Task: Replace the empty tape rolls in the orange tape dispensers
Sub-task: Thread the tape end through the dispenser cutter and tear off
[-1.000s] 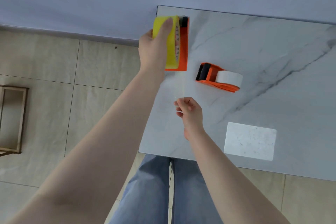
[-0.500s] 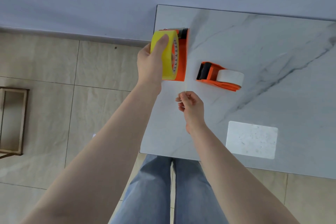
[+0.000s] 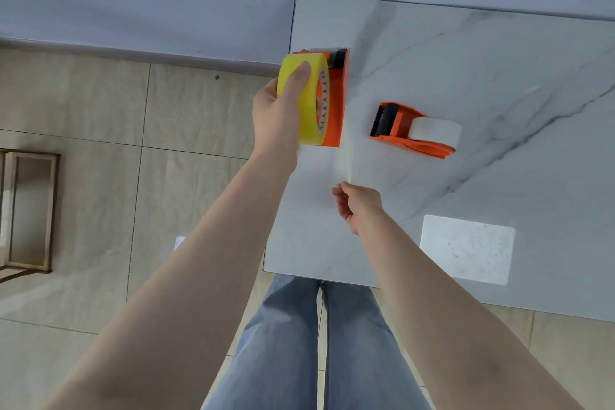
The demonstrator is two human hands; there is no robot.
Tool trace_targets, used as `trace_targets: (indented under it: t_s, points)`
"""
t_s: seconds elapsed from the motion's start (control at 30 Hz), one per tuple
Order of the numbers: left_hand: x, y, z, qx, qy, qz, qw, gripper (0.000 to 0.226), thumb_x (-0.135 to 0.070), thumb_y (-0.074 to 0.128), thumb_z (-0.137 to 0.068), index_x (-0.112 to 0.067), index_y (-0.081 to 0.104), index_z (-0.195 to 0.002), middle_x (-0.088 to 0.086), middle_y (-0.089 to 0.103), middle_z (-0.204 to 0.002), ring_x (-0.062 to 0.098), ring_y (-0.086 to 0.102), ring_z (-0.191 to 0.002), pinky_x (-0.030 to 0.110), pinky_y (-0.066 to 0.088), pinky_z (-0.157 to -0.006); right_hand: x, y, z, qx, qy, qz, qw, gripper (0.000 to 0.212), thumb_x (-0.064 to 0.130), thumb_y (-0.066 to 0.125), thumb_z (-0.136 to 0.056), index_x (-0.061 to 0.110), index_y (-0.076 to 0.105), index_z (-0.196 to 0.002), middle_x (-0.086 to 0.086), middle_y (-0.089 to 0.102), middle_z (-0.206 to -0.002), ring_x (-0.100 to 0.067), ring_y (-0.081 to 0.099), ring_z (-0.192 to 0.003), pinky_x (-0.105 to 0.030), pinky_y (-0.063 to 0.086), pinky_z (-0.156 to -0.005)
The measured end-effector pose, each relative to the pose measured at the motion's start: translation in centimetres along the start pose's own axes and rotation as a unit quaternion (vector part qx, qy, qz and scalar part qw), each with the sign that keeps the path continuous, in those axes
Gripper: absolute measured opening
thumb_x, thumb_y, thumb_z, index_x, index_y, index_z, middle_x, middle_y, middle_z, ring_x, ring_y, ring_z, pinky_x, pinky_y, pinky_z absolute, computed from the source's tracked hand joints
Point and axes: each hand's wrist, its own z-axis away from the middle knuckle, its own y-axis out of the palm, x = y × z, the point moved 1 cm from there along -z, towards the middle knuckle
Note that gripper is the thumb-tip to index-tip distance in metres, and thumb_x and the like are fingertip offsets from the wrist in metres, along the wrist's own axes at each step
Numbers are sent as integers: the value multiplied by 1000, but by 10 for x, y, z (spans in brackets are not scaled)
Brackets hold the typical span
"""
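Note:
My left hand grips a yellow tape roll seated in an orange tape dispenser, held above the table's left edge. A thin clear strip of tape runs from the roll down to my right hand, whose fingers pinch its end. A second orange dispenser with a white roll lies on its side on the marble table, to the right of the first.
A pale rectangular patch lies on the table near its front right. A wooden frame stands on the tiled floor at the far left. My legs in jeans are below the table's front edge.
My left hand has brought the roll and dispenser slightly lower and nearer. My right hand has moved a little up toward the dispenser, still pinching the tape end.

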Motion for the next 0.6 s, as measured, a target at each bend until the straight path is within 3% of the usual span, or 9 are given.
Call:
trace_targets:
  t_s: [0.2,0.37,0.47,0.6]
  points:
    - [7,-8,-1,11,-2,-6,1000,26,-34,64,-91,-30,49,-70,-22,59,-44,0,58,-52,24,55,-62,-20,-4,-6,-13,57,33,998,8,9,52,-98,1,55,-99,-10,69,-74,-13,60,-56,-18,49,-42]
    - [12,-14,0,25,4,-21,999,19,-35,64,-90,-29,56,-73,-19,63,-50,-4,62,-49,21,55,-58,-29,-16,-12,-77,58,117,988,13,9,53,-93,6,62,-85,-5,65,-64,-14,46,-50,-22,38,-46]
    - [14,-17,2,34,9,-24,999,18,-35,64,-90,-29,56,-74,-21,64,-52,-4,63,-50,24,57,-61,-32,-20,-13,-98,58,72,991,8,6,61,-90,4,65,-83,-6,61,-68,-13,52,-53,-20,46,-43]
    - [15,-20,3,42,16,-24,999,19,-33,64,-91,-28,58,-74,-17,65,-53,-2,63,-50,22,56,-57,-33,-22,-16,-101,54,36,993,25,10,62,-94,4,58,-70,-8,61,-68,-13,56,-54,-17,48,-41]
